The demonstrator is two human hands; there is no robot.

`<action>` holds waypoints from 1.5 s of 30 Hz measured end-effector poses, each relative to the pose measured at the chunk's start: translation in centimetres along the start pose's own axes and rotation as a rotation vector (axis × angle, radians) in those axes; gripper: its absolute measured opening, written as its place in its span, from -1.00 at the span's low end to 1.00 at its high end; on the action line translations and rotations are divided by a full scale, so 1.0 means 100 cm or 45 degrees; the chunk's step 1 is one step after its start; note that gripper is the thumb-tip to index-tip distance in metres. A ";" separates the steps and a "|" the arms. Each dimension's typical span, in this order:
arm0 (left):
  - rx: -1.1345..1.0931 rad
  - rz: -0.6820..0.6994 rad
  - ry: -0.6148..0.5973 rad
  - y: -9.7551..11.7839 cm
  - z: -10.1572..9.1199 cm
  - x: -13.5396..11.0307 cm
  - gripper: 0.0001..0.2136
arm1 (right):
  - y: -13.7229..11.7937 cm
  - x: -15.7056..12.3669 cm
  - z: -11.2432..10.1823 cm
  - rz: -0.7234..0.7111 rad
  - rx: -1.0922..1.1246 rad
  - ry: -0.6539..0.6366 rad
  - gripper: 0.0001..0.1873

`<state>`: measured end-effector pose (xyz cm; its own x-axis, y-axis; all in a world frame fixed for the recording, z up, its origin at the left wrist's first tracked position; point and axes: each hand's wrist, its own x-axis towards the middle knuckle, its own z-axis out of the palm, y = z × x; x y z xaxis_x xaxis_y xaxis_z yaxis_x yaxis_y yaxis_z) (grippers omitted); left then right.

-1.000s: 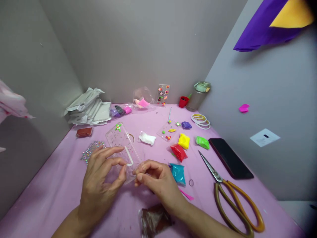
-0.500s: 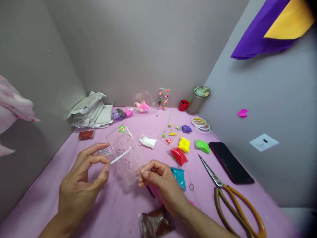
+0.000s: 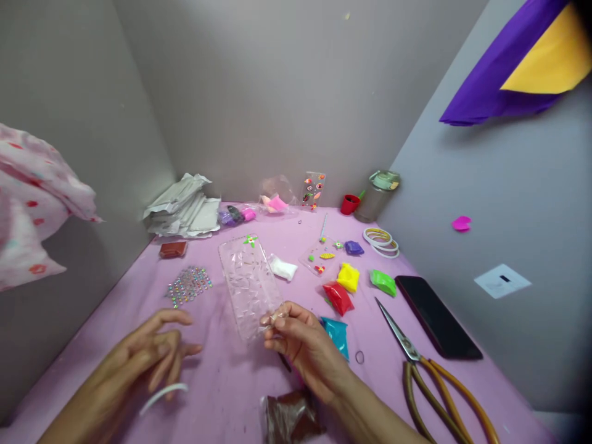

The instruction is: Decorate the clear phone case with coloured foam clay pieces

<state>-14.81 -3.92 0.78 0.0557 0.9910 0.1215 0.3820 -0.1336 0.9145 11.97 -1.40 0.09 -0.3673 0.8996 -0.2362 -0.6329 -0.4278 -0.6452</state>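
Note:
My right hand (image 3: 305, 348) is closed on the near corner of a clear phone case (image 3: 252, 283), which has a faceted pattern and tilts above the table. A green flower (image 3: 250, 240) with a white and orange centre sits at the case's far corner. Left of the case, my left hand (image 3: 155, 354) hovers with fingers spread and partly bent, slightly blurred. Just below its fingers is a curved white strip (image 3: 164, 396); whether it touches the hand or the table I cannot tell. A sheet of rhinestones (image 3: 189, 285) lies beyond this hand.
Clay packets lie about: white (image 3: 283, 269), yellow (image 3: 348, 277), red (image 3: 338, 298), blue (image 3: 336, 335), green (image 3: 383, 282) and brown (image 3: 291, 416). Scissors (image 3: 411, 351) and a phone (image 3: 437, 316) lie right. A decorated clear case (image 3: 319, 256) lies behind; a bottle (image 3: 375, 196) stands farther back.
My left hand has moved down and left, its pinch on the white strip loosened; the strip is now lower, below the fingers. The case stays in my right hand. The view has shifted slightly.

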 end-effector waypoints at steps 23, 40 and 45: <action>-1.162 -0.542 -0.131 0.026 0.088 0.048 -0.65 | -0.031 -0.015 -0.012 -0.140 -2.280 -0.057 -0.86; -0.999 -0.606 -0.318 0.027 0.093 0.038 -0.54 | -0.043 -0.007 -0.007 -0.008 -0.920 0.003 -0.72; -0.875 -0.533 -0.449 0.021 0.095 0.036 -0.56 | -0.040 -0.005 -0.007 -0.144 -0.877 0.040 -0.81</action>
<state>-5.06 -0.67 -0.48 0.3604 0.8838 -0.2985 -0.1990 0.3854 0.9010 15.16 -0.03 2.31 -0.2986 0.9418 -0.1548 -0.0857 -0.1880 -0.9784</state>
